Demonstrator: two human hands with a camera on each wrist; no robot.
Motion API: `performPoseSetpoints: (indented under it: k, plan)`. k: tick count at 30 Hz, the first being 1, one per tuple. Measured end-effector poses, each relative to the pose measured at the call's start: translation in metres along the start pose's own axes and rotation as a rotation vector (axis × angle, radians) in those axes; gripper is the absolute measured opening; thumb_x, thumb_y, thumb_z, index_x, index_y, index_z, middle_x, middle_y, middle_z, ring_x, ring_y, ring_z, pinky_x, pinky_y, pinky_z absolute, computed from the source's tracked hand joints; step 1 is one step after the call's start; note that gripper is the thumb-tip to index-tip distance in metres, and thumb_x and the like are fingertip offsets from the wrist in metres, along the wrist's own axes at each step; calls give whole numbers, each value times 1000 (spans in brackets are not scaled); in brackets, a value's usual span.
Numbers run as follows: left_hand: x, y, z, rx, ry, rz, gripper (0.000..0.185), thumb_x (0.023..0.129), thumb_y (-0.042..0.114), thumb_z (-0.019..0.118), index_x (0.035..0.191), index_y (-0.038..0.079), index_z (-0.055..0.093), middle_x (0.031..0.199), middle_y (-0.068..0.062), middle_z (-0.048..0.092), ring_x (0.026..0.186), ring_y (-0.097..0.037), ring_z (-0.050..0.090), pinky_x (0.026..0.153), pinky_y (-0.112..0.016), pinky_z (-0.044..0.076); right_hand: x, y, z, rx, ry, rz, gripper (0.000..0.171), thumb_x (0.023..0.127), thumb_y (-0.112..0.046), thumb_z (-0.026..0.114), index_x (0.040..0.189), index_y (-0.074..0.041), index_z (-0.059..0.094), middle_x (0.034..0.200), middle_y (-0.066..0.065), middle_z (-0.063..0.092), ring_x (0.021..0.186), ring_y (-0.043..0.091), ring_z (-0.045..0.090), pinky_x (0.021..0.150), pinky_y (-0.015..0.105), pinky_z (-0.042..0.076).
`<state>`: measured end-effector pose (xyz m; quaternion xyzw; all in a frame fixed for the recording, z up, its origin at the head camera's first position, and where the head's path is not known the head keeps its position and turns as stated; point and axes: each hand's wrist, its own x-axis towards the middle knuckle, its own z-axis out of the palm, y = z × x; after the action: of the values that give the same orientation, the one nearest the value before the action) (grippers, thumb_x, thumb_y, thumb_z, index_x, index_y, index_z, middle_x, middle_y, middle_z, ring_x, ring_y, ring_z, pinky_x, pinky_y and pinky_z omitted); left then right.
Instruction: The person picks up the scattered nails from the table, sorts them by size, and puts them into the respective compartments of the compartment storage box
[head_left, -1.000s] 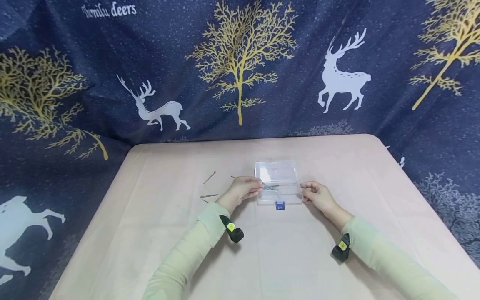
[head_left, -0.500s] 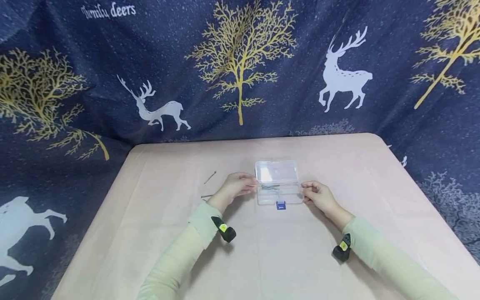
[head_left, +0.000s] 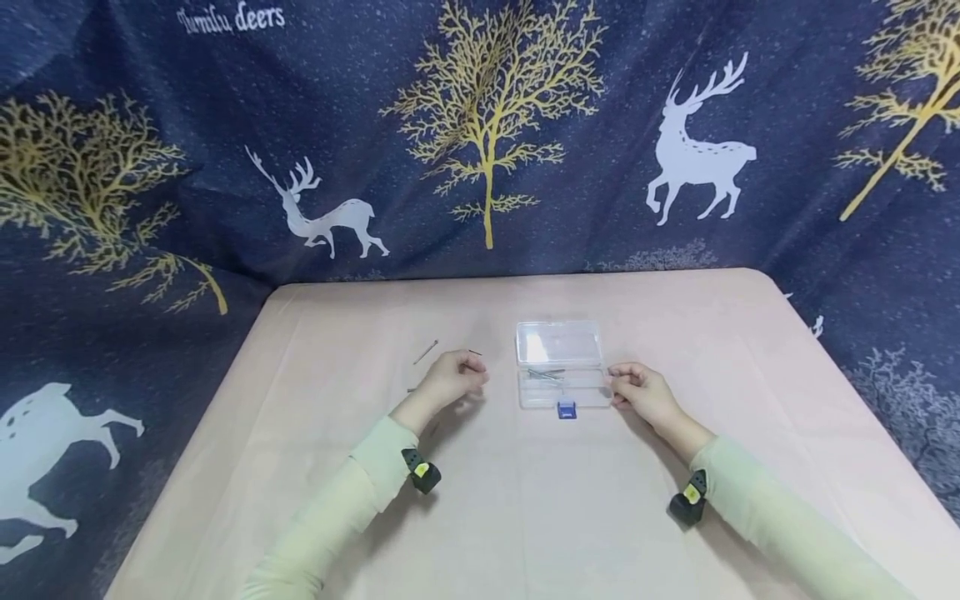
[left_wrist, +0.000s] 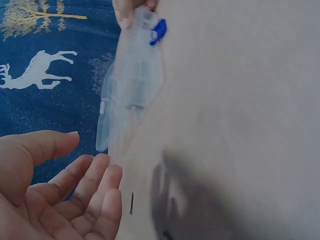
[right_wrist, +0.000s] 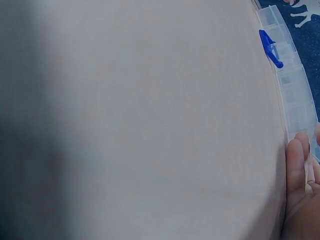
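Observation:
A clear plastic compartment box (head_left: 587, 379) lies with its lid (head_left: 558, 343) raised and a blue latch (head_left: 567, 410) at the front. Several thin metal screws or nails (head_left: 545, 375) lie in its back left compartment. My right hand (head_left: 643, 392) holds the box's right end between thumb and fingers; the right wrist view shows its fingers (right_wrist: 296, 165) along that end. Left of the box, my left hand (head_left: 452, 379) is over the cloth, holding nothing; in the left wrist view its palm (left_wrist: 50, 195) and spread fingers show. Near it lies one thin metal piece (head_left: 475, 352).
Another thin metal piece (head_left: 426, 352) lies farther left, and a third (head_left: 410, 390) is mostly covered by the left hand. A pale pink cloth (head_left: 525, 500) covers the table. Behind it hangs a dark blue curtain (head_left: 420, 100) with deer and trees.
My left hand has let go of a thin metal piece in the box and moved left, away from it. The right hand stays at the box's right end.

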<state>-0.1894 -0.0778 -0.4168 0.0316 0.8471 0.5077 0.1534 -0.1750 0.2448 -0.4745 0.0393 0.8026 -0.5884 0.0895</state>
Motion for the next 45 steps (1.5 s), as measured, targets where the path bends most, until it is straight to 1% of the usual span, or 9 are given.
performPoseSetpoints:
  k: [3,8,13,16,23,30,34,41,45]
  plan:
    - [-5,-6,-7,67,10,22,19,86,8,65,102,-2,63,90,-12,65,77,-32,66,68,-38,58,-1,1,-1,9,0,-4,40,93,-8,55,125,14,44,79,-4,59,62,2,57,62,17,55]
    - [-10,-17,-17,217,43,54,16,86,10,65,99,1,63,88,-10,62,73,-20,61,65,-29,55,-2,0,-2,21,-2,3,40,93,-8,54,125,14,44,79,-5,60,62,2,57,62,17,55]
    - [-13,-28,-22,326,83,41,13,86,10,65,96,2,63,83,-7,61,68,-15,58,62,-25,51,-3,0,-1,8,-1,8,40,93,-8,55,125,14,44,79,-5,60,62,3,57,63,17,56]
    - [-14,-35,-22,337,74,20,11,86,8,64,95,2,63,81,-7,60,66,-15,58,59,-25,51,-3,0,-1,5,2,9,40,93,-8,55,124,14,45,78,-6,60,62,3,58,63,17,56]
    - [-15,-46,-20,363,79,8,8,84,10,67,89,4,64,82,-6,60,73,-17,54,62,-25,47,-4,0,-1,-14,-3,12,40,94,-9,54,125,13,45,79,-6,59,63,2,57,63,16,55]
    - [-15,-51,-17,393,123,44,3,85,6,64,85,3,63,75,-4,59,66,-14,52,57,-22,43,-5,-2,1,-6,-7,15,40,94,-9,54,125,14,44,79,-5,59,62,2,58,63,16,55]
    - [-15,-50,-16,423,131,48,5,86,6,62,81,4,63,71,-3,59,64,-13,51,57,-21,43,-5,-3,1,-10,-9,11,40,94,-9,54,126,14,44,79,-4,59,62,2,58,63,17,55]
    - [-14,-45,-17,476,96,31,9,89,6,57,82,2,62,76,-6,60,69,-17,54,63,-28,49,-3,-4,0,-17,-2,10,40,94,-10,54,125,13,45,79,-5,59,63,2,57,62,16,55]
    - [-14,-45,-15,504,61,21,10,90,6,54,84,2,60,79,-6,59,70,-16,53,60,-26,49,-3,-3,1,-19,-1,9,40,94,-10,54,125,13,45,79,-5,59,62,2,57,62,16,55]
